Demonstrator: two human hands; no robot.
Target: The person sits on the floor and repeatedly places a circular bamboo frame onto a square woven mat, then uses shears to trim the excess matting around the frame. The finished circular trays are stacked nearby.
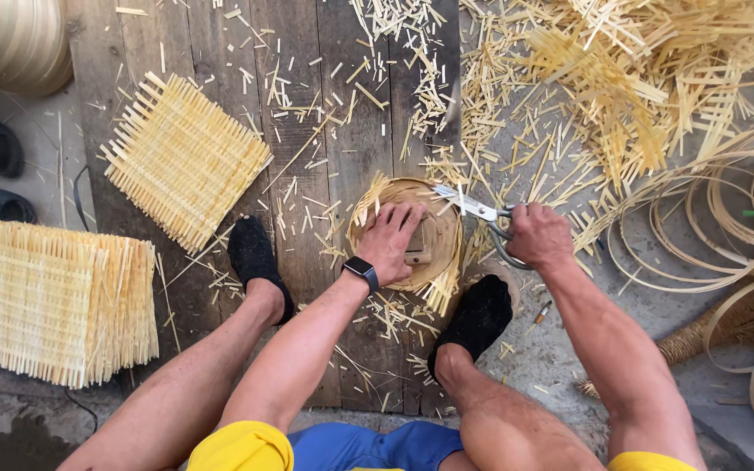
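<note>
Left hand (pixel 392 237) pins round woven disc (pixel 412 234); right hand (pixel 538 235) w/ scissors (pixel 473 209).

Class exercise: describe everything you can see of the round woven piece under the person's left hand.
The round woven piece is a shallow disc of pale yellow bamboo-like strips, lying flat on the dark wooden boards between the person's two black-socked feet. Loose strip ends stick out raggedly around its rim, longest at the lower right. A small wooden block sits on its middle. The left hand presses down on it, fingers spread over the top. The scissors in the right hand reach its upper right edge, blades open at the protruding strips.
</note>
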